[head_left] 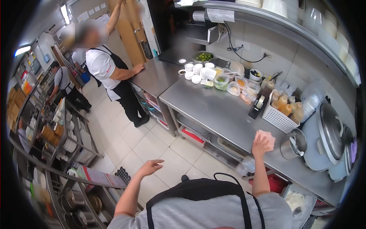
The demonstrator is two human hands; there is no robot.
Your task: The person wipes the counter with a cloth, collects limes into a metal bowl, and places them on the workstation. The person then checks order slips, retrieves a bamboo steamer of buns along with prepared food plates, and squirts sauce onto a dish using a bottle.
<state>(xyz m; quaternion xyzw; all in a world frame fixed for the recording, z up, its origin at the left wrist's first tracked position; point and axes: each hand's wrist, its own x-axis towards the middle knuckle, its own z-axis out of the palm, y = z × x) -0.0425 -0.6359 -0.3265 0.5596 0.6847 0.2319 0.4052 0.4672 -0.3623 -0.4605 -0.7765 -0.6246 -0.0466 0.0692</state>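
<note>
My right hand (pixel 260 145) lies on a pink cloth (pixel 268 139) and presses it on the steel counter (pixel 213 110), near the front edge. The cloth sits between a black tape dispenser (pixel 257 107) and a round metal container (pixel 293 144) with utensils in it. Over the tiled floor, away from the counter, my left hand (pixel 151 167) hangs in the air with its fingers apart and nothing in it.
A white basket (pixel 280 118) of sauce bottles, food tubs (pixel 233 88) and white cups (pixel 197 68) stand along the counter's back. Large lids (pixel 331 131) lean at the right. A co-worker (pixel 105 66) stands at the counter's far end. Shelves (pixel 72 183) are at the left.
</note>
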